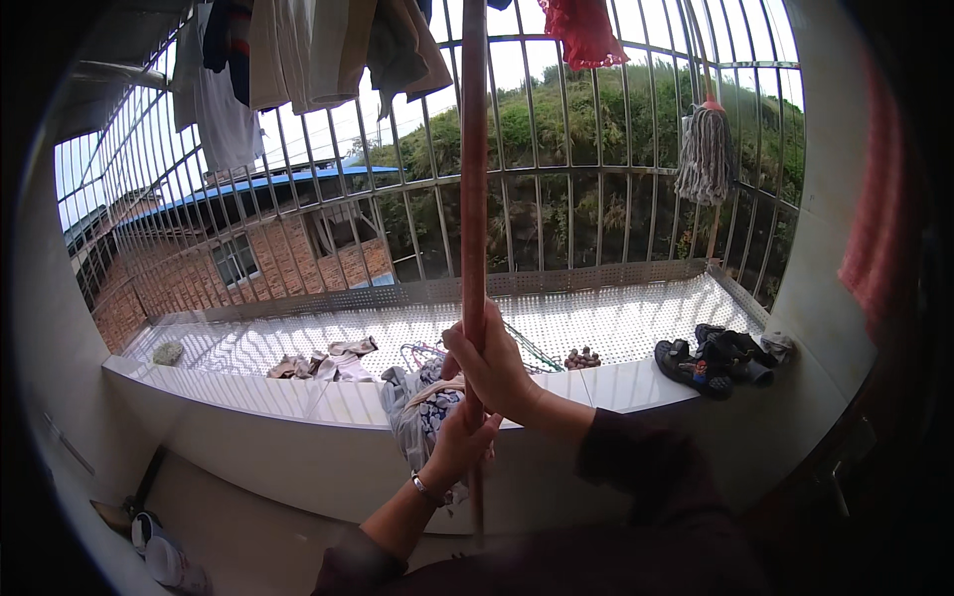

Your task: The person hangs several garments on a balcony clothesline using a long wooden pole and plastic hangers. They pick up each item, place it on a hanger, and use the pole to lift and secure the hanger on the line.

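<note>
A long reddish-brown pole (474, 179) stands nearly upright in front of me, running from the top edge down toward the floor. My right hand (495, 370) is wrapped round it at about ledge height. Just below, my left hand (460, 444), with a metal band at the wrist, grips the same pole. The pole's lower end fades into blur near my dark clothing, and its top lies out of view. Right behind the hands, a bundle of patterned cloth and greyish plastic (405, 412) hangs over the ledge's front edge.
A white tiled ledge (338, 397) crosses ahead, backed by a metal window grille (537, 179). On it lie dark sandals (691, 368), crumpled socks (343, 363) and hangers. Clothes (308, 50) hang overhead, a mop (706, 154) at right. Buckets (164, 561) stand lower left.
</note>
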Available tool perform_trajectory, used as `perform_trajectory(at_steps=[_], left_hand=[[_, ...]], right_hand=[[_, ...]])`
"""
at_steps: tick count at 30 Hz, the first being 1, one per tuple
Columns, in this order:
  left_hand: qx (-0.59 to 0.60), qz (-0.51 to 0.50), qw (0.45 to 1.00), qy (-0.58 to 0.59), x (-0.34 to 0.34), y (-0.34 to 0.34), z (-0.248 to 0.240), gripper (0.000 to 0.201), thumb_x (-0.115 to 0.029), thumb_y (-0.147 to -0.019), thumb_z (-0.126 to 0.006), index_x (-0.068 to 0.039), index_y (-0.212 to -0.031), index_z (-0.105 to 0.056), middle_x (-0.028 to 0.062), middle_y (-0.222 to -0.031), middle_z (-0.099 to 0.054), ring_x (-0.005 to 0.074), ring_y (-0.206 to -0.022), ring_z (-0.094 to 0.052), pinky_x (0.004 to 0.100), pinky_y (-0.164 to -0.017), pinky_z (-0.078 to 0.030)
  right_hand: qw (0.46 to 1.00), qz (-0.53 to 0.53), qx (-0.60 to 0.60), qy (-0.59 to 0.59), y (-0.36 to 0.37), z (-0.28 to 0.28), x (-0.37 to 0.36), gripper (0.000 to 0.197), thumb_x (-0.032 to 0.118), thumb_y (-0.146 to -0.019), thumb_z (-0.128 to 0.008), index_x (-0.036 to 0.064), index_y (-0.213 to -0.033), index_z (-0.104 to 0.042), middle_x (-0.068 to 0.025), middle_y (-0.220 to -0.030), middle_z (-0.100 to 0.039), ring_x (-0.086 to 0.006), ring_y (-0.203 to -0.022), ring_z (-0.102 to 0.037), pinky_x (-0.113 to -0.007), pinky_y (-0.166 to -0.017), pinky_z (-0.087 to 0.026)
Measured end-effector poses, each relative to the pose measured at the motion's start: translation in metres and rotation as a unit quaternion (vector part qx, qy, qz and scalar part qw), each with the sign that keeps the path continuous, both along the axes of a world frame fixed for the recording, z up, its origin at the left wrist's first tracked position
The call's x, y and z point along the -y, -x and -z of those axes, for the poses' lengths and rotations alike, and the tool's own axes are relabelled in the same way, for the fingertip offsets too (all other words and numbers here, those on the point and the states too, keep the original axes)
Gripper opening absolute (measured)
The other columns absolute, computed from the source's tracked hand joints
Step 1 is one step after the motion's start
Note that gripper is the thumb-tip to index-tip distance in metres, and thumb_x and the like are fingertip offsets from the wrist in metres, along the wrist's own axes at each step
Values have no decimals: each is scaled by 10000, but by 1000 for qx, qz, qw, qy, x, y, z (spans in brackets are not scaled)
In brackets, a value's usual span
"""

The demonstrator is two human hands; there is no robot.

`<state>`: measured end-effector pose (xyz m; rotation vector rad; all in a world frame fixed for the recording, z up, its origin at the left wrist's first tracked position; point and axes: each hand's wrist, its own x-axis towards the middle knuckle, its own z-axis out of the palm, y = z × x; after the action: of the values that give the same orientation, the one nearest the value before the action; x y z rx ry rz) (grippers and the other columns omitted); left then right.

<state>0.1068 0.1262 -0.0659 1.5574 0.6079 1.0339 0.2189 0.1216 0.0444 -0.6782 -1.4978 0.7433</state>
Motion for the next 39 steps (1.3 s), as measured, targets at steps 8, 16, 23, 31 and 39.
perform_trajectory(at_steps=[8,16,23,31,39], left_hand=[[28,-131,989,-68,35,19,-3,356,-93,-872,-668,-64,-1149,-444,0,-743,-561,65,-596,-547,222,-558,-478],[40,-154,987,24,85,30,75,209,-91,-931,-587,-59,-1096,-465,-9,-673,-490,74,-500,-518,233,-457,-448],[67,-230,970,-47,62,30,-25,183,-97,-957,-517,-21,-1095,-423,12,-599,-463,97,-375,-452,247,-358,-395],[70,-202,974,-70,51,10,-62,430,-84,-922,-580,-30,-1284,-353,7,-691,-501,84,-431,-502,232,-375,-417],[60,-140,988,-33,62,-13,-52,611,-31,-907,-567,-107,-1378,-185,47,-785,-522,125,-477,-551,266,-421,-488]], right_hand=[[991,-96,-63,-63,26,-74,-17,246,237,-969,-541,69,-1006,-365,-6,-602,-463,-84,-369,-463,-242,-305,-363],[988,-91,39,-117,44,-138,-29,356,338,-972,-500,25,-1064,-358,-86,-705,-539,-146,-467,-594,-285,-395,-515],[982,-107,92,-123,67,-86,-22,778,200,-949,-534,70,-1469,30,-239,-1055,-509,-265,-743,-628,-364,-610,-528],[990,-64,14,-126,61,-84,-55,675,154,-955,-526,93,-1494,-124,-87,-761,-571,-111,-505,-531,-273,-402,-415],[995,-24,2,-93,37,-112,-73,643,149,-953,-534,103,-1492,-187,-43,-703,-548,-97,-495,-526,-264,-414,-438]])
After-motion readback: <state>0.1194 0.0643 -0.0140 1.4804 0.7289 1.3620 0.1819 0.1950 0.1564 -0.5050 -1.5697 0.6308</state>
